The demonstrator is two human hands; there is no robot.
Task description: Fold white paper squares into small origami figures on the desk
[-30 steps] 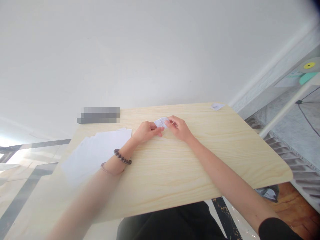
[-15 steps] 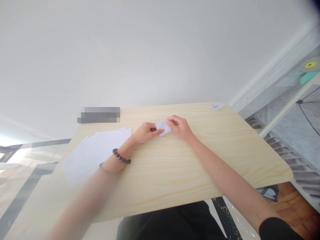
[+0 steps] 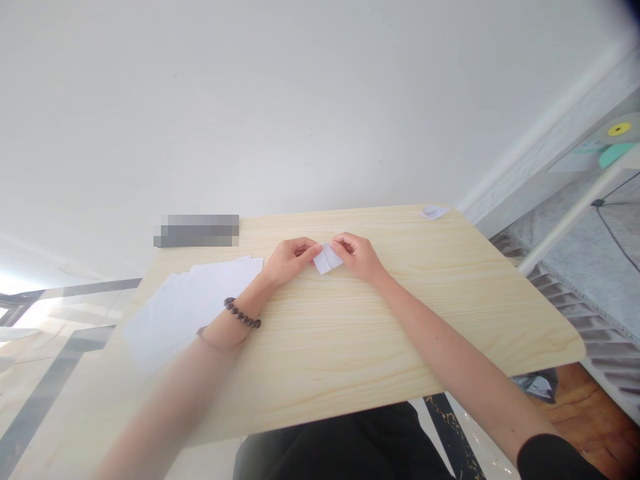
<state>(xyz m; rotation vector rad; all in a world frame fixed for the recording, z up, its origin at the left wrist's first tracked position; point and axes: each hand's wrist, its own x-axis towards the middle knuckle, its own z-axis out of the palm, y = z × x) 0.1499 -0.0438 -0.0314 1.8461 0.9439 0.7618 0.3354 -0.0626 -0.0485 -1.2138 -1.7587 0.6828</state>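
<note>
A small folded piece of white paper (image 3: 327, 260) is held between both hands, a little above the middle of the wooden table. My left hand (image 3: 291, 260) pinches its left upper edge, thumb on top and fingers behind. On the other side, my right hand (image 3: 357, 253) grips the upper right part, its thumb on the near face. A crease or flap edge runs down the paper's face between the two thumbs. The fingertips behind the paper are partly hidden. A dark beaded bracelet (image 3: 242, 313) circles my left wrist.
Several white sheets (image 3: 215, 287) lie fanned on the table's left side, partly under my left forearm. A pixelated dark object (image 3: 197, 231) sits at the back left. Another folded white paper (image 3: 434, 212) rests at the far right corner of the table (image 3: 475, 293), which meets a wall.
My left thumb has shifted up from the paper's lower edge to its upper left. The right thumb now lies on the near face, and the paper has turned slightly.
</note>
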